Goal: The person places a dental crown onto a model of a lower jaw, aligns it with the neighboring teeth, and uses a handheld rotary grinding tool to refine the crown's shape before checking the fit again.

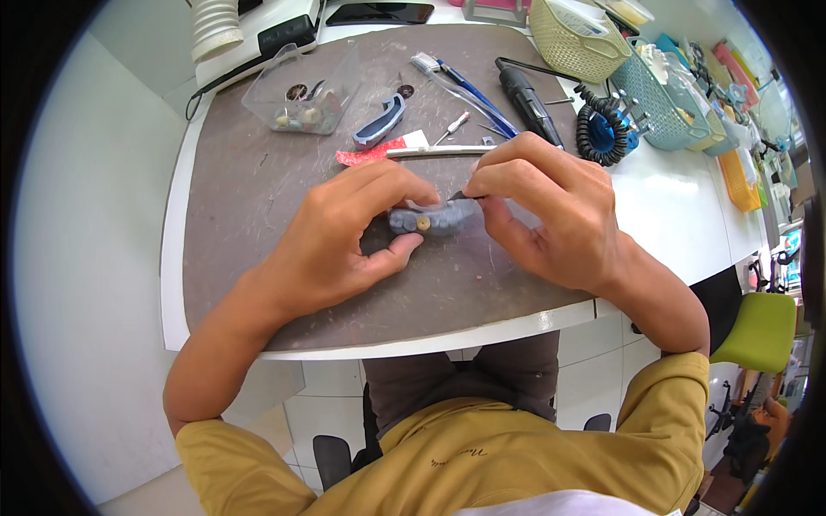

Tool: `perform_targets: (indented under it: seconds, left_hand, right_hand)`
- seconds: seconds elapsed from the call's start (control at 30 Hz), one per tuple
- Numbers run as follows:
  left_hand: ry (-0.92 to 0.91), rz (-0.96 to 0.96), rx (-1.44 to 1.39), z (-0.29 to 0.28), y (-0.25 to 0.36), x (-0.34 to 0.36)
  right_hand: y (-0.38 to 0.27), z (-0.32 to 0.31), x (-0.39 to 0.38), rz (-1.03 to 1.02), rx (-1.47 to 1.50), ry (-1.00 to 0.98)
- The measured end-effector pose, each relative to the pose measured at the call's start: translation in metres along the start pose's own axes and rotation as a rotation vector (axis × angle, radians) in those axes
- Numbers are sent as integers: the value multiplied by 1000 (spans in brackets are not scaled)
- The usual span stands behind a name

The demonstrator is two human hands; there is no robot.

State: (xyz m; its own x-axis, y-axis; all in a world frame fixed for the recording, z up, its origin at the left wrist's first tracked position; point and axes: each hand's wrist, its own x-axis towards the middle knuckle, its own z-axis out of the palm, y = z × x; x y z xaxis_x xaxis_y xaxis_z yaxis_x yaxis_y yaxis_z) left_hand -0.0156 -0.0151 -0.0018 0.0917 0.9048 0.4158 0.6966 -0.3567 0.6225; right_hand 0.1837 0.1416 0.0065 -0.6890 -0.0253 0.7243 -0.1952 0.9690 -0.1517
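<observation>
A clear box [303,93] sits behind the hands, baskets [578,41] right.

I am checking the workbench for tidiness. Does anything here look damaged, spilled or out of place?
Nothing looks spilled or broken. The grey mat is scratched and scuffed all over, which looks like wear. The left hand holds a blue-grey dental model, and the right hand holds a thin tool at its top. Tools lie loosely behind.

Matt, scratched grey-brown mat [258,198] over glossy white tabletop [671,206]. At mat's centre, dull blue-grey plaster-like dental cast [434,222]. Beyond mat's far edge, clear plastic box [303,90] and woven plastic baskets [576,43].
</observation>
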Motion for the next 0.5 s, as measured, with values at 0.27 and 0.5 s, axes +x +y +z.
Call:
perform_targets:
  seconds: [0.27, 0.5]
  left_hand:
    - [54, 159, 266, -3, 8, 6]
    - [-17, 167, 232, -4, -1, 5]
  right_hand:
    - [-3, 0, 2, 174, 256, -8]
    - [-6, -9, 6, 260, 252, -178]
